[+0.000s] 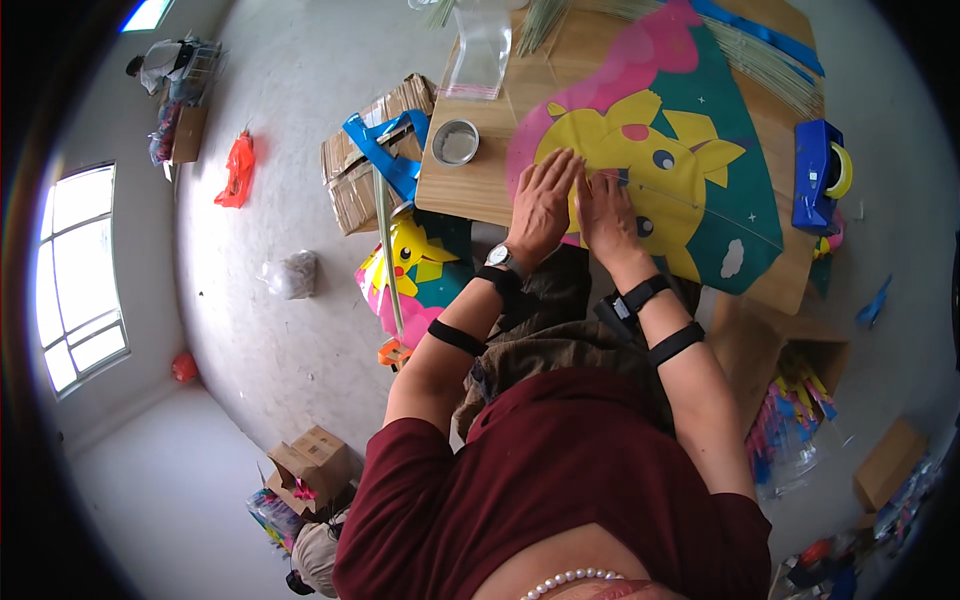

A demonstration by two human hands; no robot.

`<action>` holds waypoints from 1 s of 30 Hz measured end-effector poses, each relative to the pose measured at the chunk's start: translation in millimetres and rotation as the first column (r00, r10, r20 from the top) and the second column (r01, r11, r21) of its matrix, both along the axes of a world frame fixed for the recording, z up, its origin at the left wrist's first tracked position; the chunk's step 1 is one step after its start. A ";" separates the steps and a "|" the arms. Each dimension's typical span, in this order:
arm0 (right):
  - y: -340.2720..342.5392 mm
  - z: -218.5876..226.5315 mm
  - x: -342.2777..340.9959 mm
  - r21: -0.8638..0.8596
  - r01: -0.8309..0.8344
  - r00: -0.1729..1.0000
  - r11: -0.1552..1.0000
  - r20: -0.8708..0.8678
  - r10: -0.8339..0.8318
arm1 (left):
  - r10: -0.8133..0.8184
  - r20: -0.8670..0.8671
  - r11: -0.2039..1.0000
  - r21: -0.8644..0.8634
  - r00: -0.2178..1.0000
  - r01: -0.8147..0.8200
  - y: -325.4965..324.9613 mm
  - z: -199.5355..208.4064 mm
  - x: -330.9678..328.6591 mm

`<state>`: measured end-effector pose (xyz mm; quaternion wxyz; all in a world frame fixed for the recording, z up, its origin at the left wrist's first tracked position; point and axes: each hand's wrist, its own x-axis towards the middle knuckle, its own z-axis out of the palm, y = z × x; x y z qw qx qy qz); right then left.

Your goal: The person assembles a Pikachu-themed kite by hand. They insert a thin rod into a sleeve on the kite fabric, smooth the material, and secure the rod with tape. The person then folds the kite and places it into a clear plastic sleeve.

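Observation:
A large printed kite [725, 150] in green, pink and yellow, with a cartoon creature on it, lies spread over the wooden table [480, 185]. My left hand [540, 205] rests on its near left part, fingers stretched out over the yellow print. Beside it my right hand [607, 212] lies on the same print with its fingers extended. The fingertips of both hands are close together. A thin straight line runs from near my right hand across the kite to its right edge. Whatever is under my palms is hidden.
A round metal tin [456, 143] and a clear plastic bag [478, 55] sit at the table's left. A blue tape dispenser [818, 175] stands at the right edge. Thin sticks [775, 85] lie at the far side. Another kite [410, 265] hangs low left, near a cardboard box [350, 165].

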<state>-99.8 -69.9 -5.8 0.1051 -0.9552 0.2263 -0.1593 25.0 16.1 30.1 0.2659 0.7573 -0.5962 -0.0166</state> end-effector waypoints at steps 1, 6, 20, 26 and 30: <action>-0.2 1.0 0.0 0.006 0.006 0.999 1.000 -0.043 -0.006 | -0.011 -0.013 1.000 0.022 1.000 0.012 2.8 -6.6 -1.1; -0.8 5.0 -0.4 -0.035 0.001 0.995 0.999 -0.096 -0.004 | 0.049 0.061 0.988 0.142 0.997 -0.057 15.3 -12.5 1.4; 2.2 7.5 -14.8 0.091 -0.009 0.993 0.996 0.117 -0.001 | 0.070 0.147 0.979 0.182 0.987 -0.096 14.6 -18.2 -3.2; 7.3 4.4 -59.2 0.090 -0.013 0.998 0.996 -0.054 0.018 | -0.092 0.126 0.951 0.306 0.988 0.050 19.6 -21.8 5.5; -5.9 7.5 -132.3 0.065 0.062 0.994 0.996 -0.098 -0.056 | -0.145 0.140 0.933 0.348 0.980 0.089 15.5 -10.9 3.1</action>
